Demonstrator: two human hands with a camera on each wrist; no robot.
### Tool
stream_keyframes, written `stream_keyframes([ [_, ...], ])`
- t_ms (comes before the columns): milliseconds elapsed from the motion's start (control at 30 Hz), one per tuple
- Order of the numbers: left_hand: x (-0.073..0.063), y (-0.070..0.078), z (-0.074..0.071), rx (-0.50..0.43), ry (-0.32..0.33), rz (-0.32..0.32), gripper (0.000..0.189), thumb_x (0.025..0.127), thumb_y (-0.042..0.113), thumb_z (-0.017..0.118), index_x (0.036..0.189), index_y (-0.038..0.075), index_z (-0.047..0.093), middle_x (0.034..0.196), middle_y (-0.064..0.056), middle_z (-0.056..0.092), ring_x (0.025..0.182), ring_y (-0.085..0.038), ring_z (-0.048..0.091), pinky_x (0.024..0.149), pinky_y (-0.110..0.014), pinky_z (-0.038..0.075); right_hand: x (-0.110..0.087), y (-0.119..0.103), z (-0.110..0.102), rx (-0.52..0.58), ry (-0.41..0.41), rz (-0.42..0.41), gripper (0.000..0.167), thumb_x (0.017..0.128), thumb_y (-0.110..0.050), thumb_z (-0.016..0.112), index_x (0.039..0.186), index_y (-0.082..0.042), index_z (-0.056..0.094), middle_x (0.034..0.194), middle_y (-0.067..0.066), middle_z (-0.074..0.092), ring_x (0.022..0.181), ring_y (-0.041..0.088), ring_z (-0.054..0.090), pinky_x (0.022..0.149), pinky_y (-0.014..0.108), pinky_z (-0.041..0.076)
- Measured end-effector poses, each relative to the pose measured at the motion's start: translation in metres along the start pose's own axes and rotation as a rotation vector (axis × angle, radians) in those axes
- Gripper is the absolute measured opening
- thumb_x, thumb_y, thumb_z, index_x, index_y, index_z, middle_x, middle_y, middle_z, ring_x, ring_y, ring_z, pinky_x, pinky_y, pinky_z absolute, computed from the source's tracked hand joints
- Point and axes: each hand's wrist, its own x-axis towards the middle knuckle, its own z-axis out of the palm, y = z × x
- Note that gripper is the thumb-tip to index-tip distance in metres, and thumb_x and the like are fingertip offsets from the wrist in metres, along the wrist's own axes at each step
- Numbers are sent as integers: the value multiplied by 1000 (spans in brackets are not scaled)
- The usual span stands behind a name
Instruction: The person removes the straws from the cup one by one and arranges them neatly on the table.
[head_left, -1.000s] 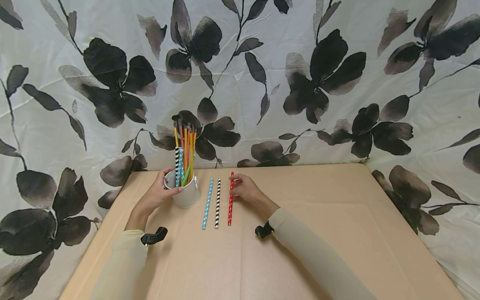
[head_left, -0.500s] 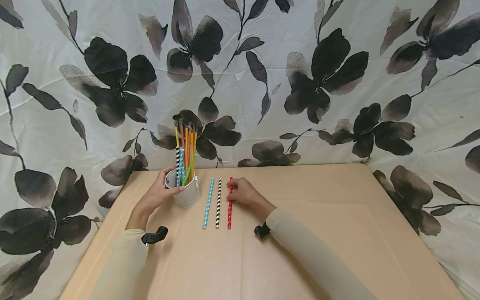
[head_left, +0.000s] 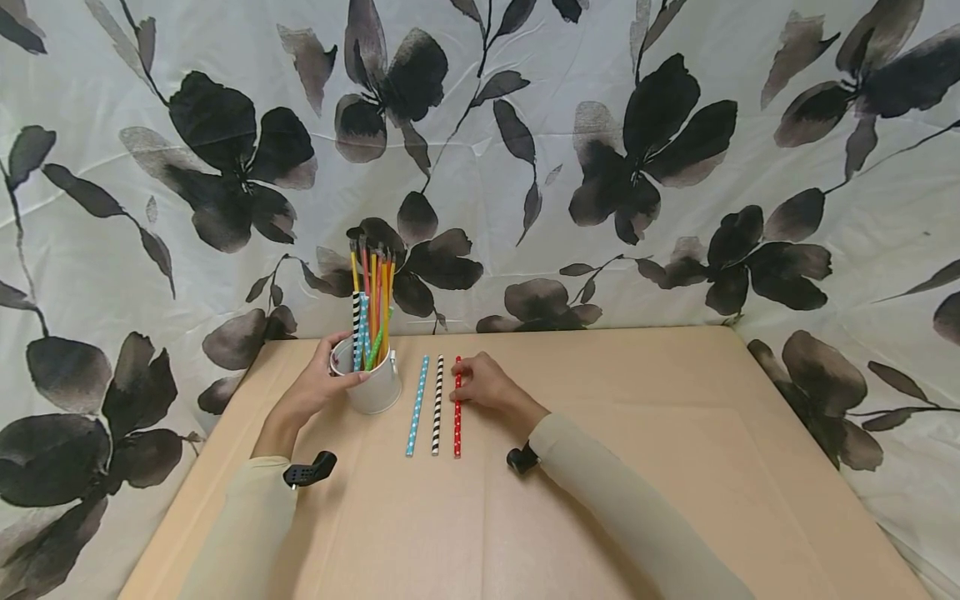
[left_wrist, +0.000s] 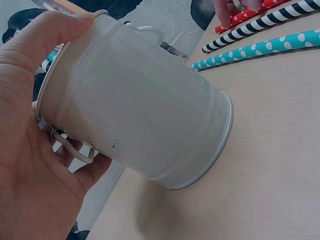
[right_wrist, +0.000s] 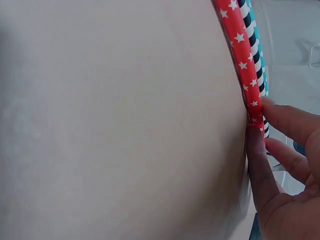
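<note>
My left hand (head_left: 311, 390) grips a small white metal bucket (head_left: 377, 395) at its rim, thumb on the near side. Pencils and several patterned paper straws stand in the bucket. My right hand (head_left: 491, 387) pinches a red paper straw (head_left: 457, 433) with white stars near its far end; the right wrist view shows thumb and fingers on either side of the red straw (right_wrist: 242, 60). Left of it lie a black-and-white striped straw (head_left: 437, 417) and a blue straw (head_left: 416, 408) with white dots, roughly parallel. In the left wrist view, the bucket (left_wrist: 135, 95) hides part of my fingers.
The light brown table (head_left: 637, 467) reaches back to a white cloth (head_left: 525, 292) with dark flower prints. Small black devices (head_left: 309, 469) sit at both wrists. The bucket's wire handle (left_wrist: 75, 150) hangs at its side.
My right hand has shifted slightly left and toward me with the red straw, bringing it closer to the striped one. The left hand and bucket have stayed in place.
</note>
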Motion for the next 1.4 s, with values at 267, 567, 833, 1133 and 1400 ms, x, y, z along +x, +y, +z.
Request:
stream_keyframes([
  [267, 0, -1, 0, 6, 0, -1, 96, 91, 13, 75, 161, 14, 8, 163, -22, 14, 150, -41, 18, 120, -62, 19, 1, -2, 2, 8, -9, 17, 44, 83, -17, 85, 123, -8, 71, 118, 9, 55, 106, 22, 47, 93, 34, 46],
  [567, -2, 1, -1, 5, 0, 3, 96, 91, 14, 75, 160, 13, 9, 162, -22, 15, 150, -41, 20, 120, -61, 20, 1, -2, -1, 28, -16, 17, 41, 85, -15, 84, 122, -7, 70, 118, 8, 57, 108, 23, 48, 98, 36, 46],
  [833, -2, 1, 0, 17, 3, -2, 97, 91, 14, 76, 160, 13, 8, 162, -22, 16, 149, -41, 22, 120, -61, 22, 1, 0, -8, 85, -23, 9, 35, 87, -10, 80, 120, -4, 70, 109, 9, 59, 94, 20, 55, 74, 26, 50],
  [1133, -2, 1, 0, 8, 0, -7, 97, 91, 15, 76, 160, 13, 9, 162, -22, 16, 149, -41, 22, 120, -60, 21, 3, -4, -16, 314, 1, -8, 32, 92, 0, 69, 124, 2, 65, 113, 17, 64, 87, 30, 69, 72, 41, 59],
  [1400, -2, -1, -3, -24, -12, 7, 96, 91, 15, 76, 160, 13, 10, 162, -21, 17, 148, -40, 24, 120, -59, 21, 9, -18, -20, 313, 77, -67, 27, 94, -4, 70, 121, -4, 69, 100, 7, 68, 90, 31, 67, 77, 45, 58],
])
